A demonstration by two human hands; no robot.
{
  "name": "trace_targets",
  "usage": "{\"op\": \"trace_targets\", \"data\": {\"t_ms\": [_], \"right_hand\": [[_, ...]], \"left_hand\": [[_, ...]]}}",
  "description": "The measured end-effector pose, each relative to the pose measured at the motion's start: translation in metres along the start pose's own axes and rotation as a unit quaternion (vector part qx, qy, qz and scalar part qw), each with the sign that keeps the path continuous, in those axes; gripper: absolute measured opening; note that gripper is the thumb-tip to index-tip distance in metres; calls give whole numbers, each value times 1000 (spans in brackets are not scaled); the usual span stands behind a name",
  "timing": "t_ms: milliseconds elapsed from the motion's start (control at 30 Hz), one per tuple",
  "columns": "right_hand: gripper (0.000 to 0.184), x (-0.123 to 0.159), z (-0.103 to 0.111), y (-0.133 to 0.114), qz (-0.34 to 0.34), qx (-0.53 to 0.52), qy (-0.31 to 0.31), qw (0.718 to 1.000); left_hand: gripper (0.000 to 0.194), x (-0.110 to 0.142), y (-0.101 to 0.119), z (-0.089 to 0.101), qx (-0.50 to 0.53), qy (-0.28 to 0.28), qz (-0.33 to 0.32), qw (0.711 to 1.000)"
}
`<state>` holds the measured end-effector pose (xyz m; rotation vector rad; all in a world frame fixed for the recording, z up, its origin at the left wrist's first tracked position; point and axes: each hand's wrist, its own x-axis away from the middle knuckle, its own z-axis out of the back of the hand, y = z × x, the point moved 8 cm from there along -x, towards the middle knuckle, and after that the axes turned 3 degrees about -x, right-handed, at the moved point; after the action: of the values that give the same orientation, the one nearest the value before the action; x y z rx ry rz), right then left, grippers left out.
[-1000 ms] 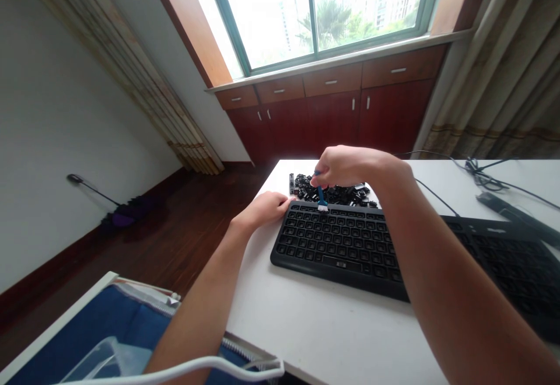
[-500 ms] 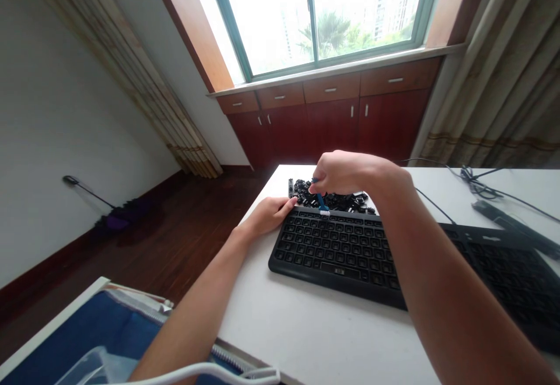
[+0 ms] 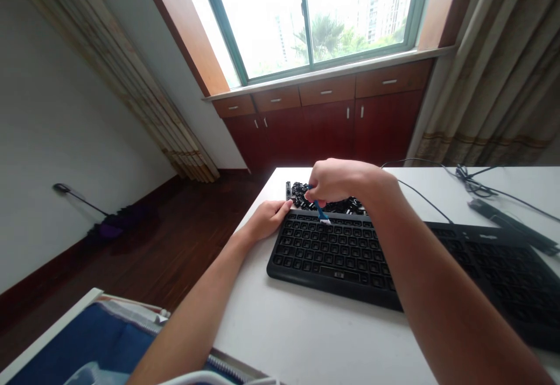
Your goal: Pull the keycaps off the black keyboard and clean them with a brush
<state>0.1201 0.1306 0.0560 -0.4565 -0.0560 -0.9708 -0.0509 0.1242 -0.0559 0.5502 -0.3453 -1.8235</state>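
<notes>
- Head view, looking down the arms at the white worktop (image 3: 306, 338).
- Hidden: right hand (image 3: 336, 181) covers the middle of the loose black keycaps (image 3: 336, 205) and the top of the small brush (image 3: 322, 213). Right forearm covers the right end of the black keyboard (image 3: 332, 251) and part of the second black keyboard (image 3: 503, 268), which is also cut off by the frame edge.
- Keycaps: heaped on the worktop, along the far edge of the black keyboard. Individual shapes are hard to make out. One narrow dark piece (image 3: 288, 190) stands at the left end of the heap.
- Black keyboard: flat on the worktop, angled slightly, key rows in place. Badge on the lower edge too small to read.
- Right hand: curled, fingers closed on the blue brush handle. White bristles sit at the top key row, apparently touching.
- Left hand (image 3: 266, 220): open, fingers (image 3: 284, 204) resting on the top-left corner of the black keyboard, holding nothing.
- Right side of worktop: cable (image 3: 422, 189), cable bundle (image 3: 466, 172), black bar-shaped item (image 3: 507, 224); item type unclear.
- Lower left: blue zippered fabric item (image 3: 74, 344), cut off.
- Beyond: window (image 3: 306, 17), red-brown wooden cabinets (image 3: 324, 122), curtain (image 3: 490, 76), mop (image 3: 109, 230) on the floor.
</notes>
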Motion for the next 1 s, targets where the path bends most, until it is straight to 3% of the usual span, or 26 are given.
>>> {"op": "trace_targets", "data": {"t_ms": [300,1000], "right_hand": [[17,-14,-10,-3,26,-6,4,1000],[25,-10,-9,-14,48,7,1,999]], "left_hand": [[56,-3,4,-1,6,-5,7,1000],[52,-3,0,-3,-14,-14,0,1000]]}}
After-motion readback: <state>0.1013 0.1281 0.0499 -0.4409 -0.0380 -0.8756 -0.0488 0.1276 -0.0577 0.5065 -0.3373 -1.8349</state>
